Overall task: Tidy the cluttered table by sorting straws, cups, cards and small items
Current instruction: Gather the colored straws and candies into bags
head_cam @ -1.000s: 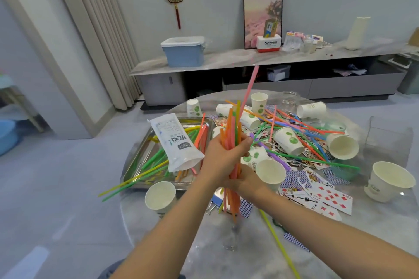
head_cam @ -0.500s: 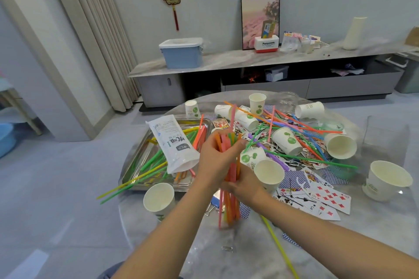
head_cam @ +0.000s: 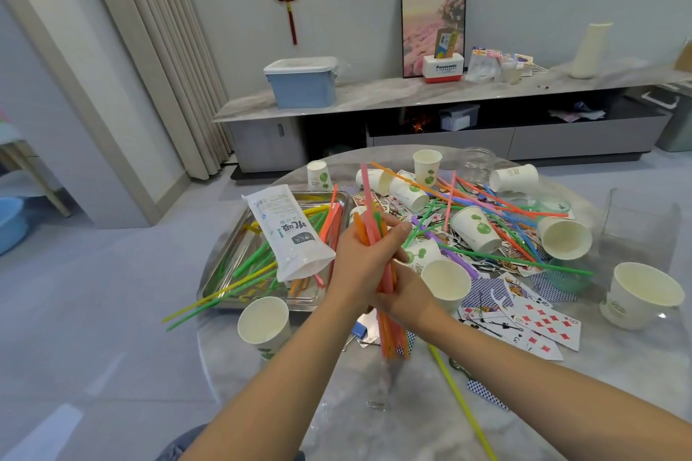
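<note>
Now gathering straws: my left hand (head_cam: 365,262) and right hand (head_cam: 406,296) both gripping upright straw bundle (head_cam: 387,326). Next, judging: carry bundle leftward to tray (head_cam: 239,254).

Both hands, left (head_cam: 365,258) above right (head_cam: 406,297), curl closed, forearms converging.

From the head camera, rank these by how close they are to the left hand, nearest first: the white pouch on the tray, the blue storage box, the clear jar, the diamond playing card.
Measured from the left hand:
1. White pouch, just left of it, lying over the tray.
2. Diamond playing card, to the right on the table's near side.
3. Clear jar, at the table's far edge.
4. Blue storage box, on the far sideboard.
</note>
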The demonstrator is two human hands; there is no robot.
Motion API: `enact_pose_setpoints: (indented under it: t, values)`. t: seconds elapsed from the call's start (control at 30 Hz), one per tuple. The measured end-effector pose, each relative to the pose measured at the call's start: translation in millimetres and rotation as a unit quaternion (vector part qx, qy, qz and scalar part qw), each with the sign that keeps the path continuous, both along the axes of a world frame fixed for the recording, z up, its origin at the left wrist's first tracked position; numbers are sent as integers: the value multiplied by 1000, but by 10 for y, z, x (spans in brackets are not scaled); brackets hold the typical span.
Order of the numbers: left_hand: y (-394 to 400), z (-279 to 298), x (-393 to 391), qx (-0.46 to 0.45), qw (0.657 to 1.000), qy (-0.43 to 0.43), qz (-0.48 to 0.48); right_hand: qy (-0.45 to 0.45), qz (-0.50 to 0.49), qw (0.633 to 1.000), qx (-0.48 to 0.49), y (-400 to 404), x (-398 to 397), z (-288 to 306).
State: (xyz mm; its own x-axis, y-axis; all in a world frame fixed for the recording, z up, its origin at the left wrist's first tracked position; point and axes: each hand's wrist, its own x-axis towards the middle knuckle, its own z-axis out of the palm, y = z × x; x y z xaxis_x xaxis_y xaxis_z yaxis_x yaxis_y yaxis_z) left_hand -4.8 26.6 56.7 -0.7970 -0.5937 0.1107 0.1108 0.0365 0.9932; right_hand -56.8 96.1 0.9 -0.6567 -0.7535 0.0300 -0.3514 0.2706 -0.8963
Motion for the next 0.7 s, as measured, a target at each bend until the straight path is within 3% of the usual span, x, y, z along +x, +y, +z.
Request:
enact_pose_setpoints:
  t: [0.3,0.7]
  values:
    - [-21,36,17,-15,997,63,-37,-4,-5,1000,-29,19,7,-22]
    - [-24,-2,-61,33,999,40,-17,-65,-8,998,-2,-3,20,15]
